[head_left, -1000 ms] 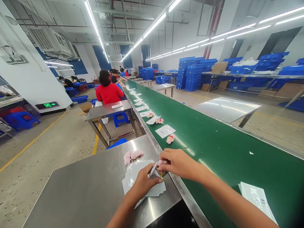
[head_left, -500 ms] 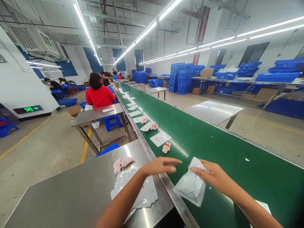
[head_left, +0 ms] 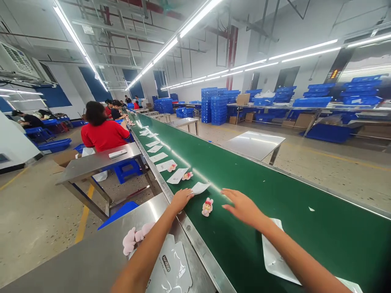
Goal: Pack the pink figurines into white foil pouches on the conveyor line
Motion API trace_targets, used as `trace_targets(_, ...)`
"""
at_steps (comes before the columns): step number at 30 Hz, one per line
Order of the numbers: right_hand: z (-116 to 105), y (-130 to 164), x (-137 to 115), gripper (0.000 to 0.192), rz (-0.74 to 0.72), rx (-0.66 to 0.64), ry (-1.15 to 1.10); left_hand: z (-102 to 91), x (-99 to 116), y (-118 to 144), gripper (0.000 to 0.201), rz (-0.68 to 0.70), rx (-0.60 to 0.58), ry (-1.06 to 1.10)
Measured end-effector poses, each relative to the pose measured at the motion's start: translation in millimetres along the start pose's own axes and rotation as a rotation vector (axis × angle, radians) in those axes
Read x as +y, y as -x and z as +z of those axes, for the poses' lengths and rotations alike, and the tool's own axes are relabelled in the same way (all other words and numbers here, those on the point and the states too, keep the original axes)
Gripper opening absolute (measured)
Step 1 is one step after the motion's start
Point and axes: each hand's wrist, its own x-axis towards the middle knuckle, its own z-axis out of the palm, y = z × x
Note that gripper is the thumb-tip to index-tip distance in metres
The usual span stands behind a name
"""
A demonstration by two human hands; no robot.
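Observation:
My left hand (head_left: pixel 182 199) reaches over the near rail of the green conveyor belt (head_left: pixel 244 244). Its fingers close on the edge of a white plastic pouch (head_left: pixel 200 187), which is bent upward. My right hand (head_left: pixel 242 206) is above the belt with thumb and fingers apart, holding nothing. Between my hands lies a small pink plush doll (head_left: pixel 207 207) with rabbit ears. Under my right forearm another white pouch (head_left: pixel 275 256) rests on the belt, partly hidden. Beside my left forearm is a pile of printed white pouches (head_left: pixel 174 264), near pink plush pieces (head_left: pixel 129 241).
Farther up the belt lie several pouches (head_left: pixel 177 176) and plush dolls (head_left: pixel 187 176). A person in a red top (head_left: pixel 104 132) sits at a steel table (head_left: pixel 91 165) on the left. Steel tables (head_left: pixel 256 144) and stacked blue crates (head_left: pixel 218 108) stand across the belt.
My right hand has let go of its pouch, which now lies on the belt, and has opened. My left hand has moved forward and taken hold of a pouch farther up. The view has turned right.

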Motion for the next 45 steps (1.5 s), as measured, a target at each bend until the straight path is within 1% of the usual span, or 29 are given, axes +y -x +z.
trace_targets(2,14.4,-30.1,-28.0,0.052,-0.173,0.080,0.042,-11.7,16.7,6.6,0.032,0.018,-0.001,0.014)
trace_targets(3,19.6,-43.2,-39.5,0.051,-0.240,0.095,0.013,-20.4,25.2,10.6,0.032,0.026,-0.006,0.021)
trace_targets(4,22.9,-54.1,-48.6,0.042,-0.264,0.098,-0.050,-30.8,33.0,15.0,0.033,0.034,-0.012,0.017)
trace_targets(6,24.1,-67.5,-59.5,0.019,-0.230,0.096,-0.191,-54.1,44.5,25.7,0.035,0.058,-0.029,0.119)
trace_targets(7,22.9,-70.0,-61.6,0.018,-0.180,0.102,-0.247,-65.0,47.8,31.7,0.037,0.075,-0.040,0.219)
trace_targets(8,21.1,-70.2,-62.3,0.025,-0.129,0.115,-0.279,-73.6,49.5,37.8,0.043,0.097,-0.056,0.351)
trace_targets(9,19.6,-68.5,-62.2,0.031,-0.079,0.133,-0.304,-78.6,50.1,43.6,0.051,0.123,-0.078,0.476)
trace_targets(10,18.8,-65.5,-62.0,0.034,-0.036,0.144,-0.342,-78.9,50.0,48.7,0.059,0.147,-0.108,0.593)
trace_targets(11,18.9,-61.8,-62.3,0.036,0.004,0.139,-0.410,-74.1,49.7,53.0,0.066,0.163,-0.141,0.690)
trace_targets(13,22.1,-54.1,-64.1,0.038,0.080,0.073,-0.589,-51.1,50.2,58.3,0.074,0.137,-0.200,0.849)
trace_targets(14,24.5,-50.7,-64.8,0.039,0.111,0.027,-0.669,-35.4,51.4,59.7,0.075,0.087,-0.212,0.941)
trace_targets(15,26.8,-47.6,-64.5,0.041,0.135,-0.018,-0.724,-19.2,53.2,60.6,0.073,0.011,-0.199,1.023)
trace_targets(17,29.9,-42.0,-58.4,0.046,0.175,-0.076,-0.746,8.6,57.4,62.4,0.068,-0.138,-0.095,1.133)
trace_targets(19,31.2,-35.3,-44.1,0.050,0.228,-0.094,-0.716,24.1,60.5,65.8,0.063,-0.234,0.032,1.179)
trace_targets(21,33.4,-25.9,-26.2,0.049,0.303,-0.121,-0.670,27.6,61.6,71.5,0.058,-0.244,0.097,1.180)
trace_targets(23,38.3,-14.4,-11.9,0.041,0.355,-0.187,-0.630,25.4,61.5,78.5,0.054,-0.206,0.108,1.134)
trace_targets(25,43.2,-3.6,-5.7,0.034,0.360,-0.264,-0.622,23.2,62.1,85.4,0.051,-0.167,0.082,1.058)
trace_targets(27,41.5,3.4,-6.8,0.030,0.342,-0.280,-0.627,23.5,64.3,91.2,0.045,-0.139,0.022,0.969)
trace_targets(28,36.4,5.1,-9.2,0.028,0.340,-0.254,-0.621,24.4,66.1,93.3,0.042,-0.119,-0.010,0.927)
trace_targets(29,28.2,5.8,-12.5,0.028,0.345,-0.200,-0.614,25.5,68.4,95.0,0.039,-0.097,-0.038,0.886)
trace_targets(31,4.6,5.8,-21.7,0.030,0.343,-0.034,-0.628,27.4,74.3,96.9,0.036,-0.063,-0.053,0.817)
trace_targets(33,-21.3,6.1,-34.5,0.030,0.290,0.113,-0.673,28.3,81.4,97.2,0.035,-0.053,-0.056,0.785)
trace_targets(34,-32.1,7.0,-42.0,0.030,0.244,0.150,-0.668,28.3,85.2,97.1,0.034,-0.049,-0.065,0.788)
trace_targets(36,-45.1,10.3,-57.2,0.026,0.149,0.138,-0.557,27.8,92.5,96.9,0.033,-0.027,-0.101,0.814)
trace_targets(38,-46.5,14.5,-69.3,0.024,0.106,0.107,-0.369,27.8,99.0,97.0,0.033,-0.005,-0.149,0.840)
trace_targets(41,-36.6,21.3,-76.2,0.022,0.094,0.150,-0.165,30.1,106.9,96.4,0.035,0.006,-0.174,0.854)
trace_targets(43,-29.7,26.6,-73.7,0.018,0.036,0.205,-0.115,33.3,112.0,93.6,0.036,0.012,-0.145,0.857)
trace_targets(45,-25.0,33.2,-68.4,0.015,-0.066,0.258,-0.124,37.3,117.8,88.4,0.035,0.024,-0.093,0.849)
